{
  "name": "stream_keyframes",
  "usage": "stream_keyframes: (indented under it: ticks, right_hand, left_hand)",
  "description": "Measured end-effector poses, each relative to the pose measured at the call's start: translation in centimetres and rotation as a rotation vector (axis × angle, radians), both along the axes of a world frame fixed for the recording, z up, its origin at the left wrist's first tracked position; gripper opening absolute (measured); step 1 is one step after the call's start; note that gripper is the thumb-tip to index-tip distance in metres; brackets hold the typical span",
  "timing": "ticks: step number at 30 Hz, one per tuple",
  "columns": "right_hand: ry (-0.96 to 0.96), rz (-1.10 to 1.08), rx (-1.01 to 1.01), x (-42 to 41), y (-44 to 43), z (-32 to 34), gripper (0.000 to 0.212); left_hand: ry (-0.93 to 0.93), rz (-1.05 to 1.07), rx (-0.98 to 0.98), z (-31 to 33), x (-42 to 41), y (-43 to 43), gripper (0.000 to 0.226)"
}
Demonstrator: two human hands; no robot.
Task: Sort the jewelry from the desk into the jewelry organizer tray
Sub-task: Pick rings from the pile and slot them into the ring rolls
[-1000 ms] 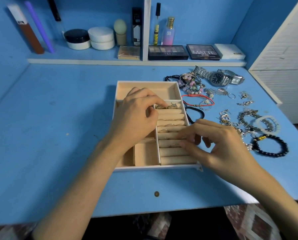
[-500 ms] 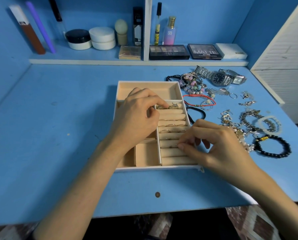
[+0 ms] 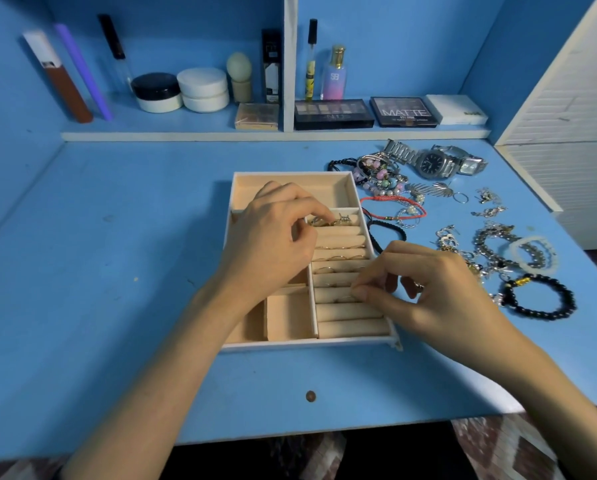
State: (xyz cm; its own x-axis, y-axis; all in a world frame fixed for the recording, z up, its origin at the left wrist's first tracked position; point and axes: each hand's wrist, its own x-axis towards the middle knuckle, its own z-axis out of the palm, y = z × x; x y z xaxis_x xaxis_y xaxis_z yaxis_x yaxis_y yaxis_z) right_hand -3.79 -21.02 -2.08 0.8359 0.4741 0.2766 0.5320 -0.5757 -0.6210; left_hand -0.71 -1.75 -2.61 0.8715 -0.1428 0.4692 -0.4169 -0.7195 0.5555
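Right hand [image 3: 425,292]: thumb and forefinger pinched on a thin ring [image 3: 345,299] at a slot between the ring rolls. Left hand [image 3: 272,237]: fingertips closed on rings at the top roll, 12 o'clock. Advice: press straight down, keep the jewelry organizer tray [image 3: 310,344] braced. Bracelets [image 3: 536,296] and watches [image 3: 435,162] lie at 2 o'clock on the blue desk [image 3: 117,237]; cosmetics shelf [image 3: 255,135] behind.

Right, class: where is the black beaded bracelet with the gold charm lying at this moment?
The black beaded bracelet with the gold charm lies on the blue desk, far right in the head view, just in front of the translucent white bracelet.
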Motion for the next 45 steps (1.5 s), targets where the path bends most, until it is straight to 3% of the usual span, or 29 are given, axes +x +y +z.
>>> stream_keyframes:
  ticks: [12,20,29,41,45]
  right_hand:
    - [0.084,-0.358,0.257,4.6,-6.5,1.0,0.013]
    - [-0.027,-0.687,0.402,8.6,-10.3,-0.4,0.011]
    - [-0.040,-0.730,0.487,8.9,-11.3,-1.1,0.009]
    - [0.033,-0.755,0.599,8.9,-11.6,-0.8,0.011]
    - [0.033,-0.750,0.602,8.9,-11.6,-0.8,0.011]
  left_hand:
    - [0.115,-0.156,0.058,2.5,2.2,-5.5,0.024]
    - [0.200,-0.290,0.257,2.3,7.7,-12.1,0.020]
    - [0.153,-0.352,0.596,0.2,12.9,-16.3,0.026]
    - [0.108,-0.331,0.494,0.1,12.9,-16.9,0.013]
    - [0.168,-0.366,0.516,0.9,13.3,-17.3,0.027]
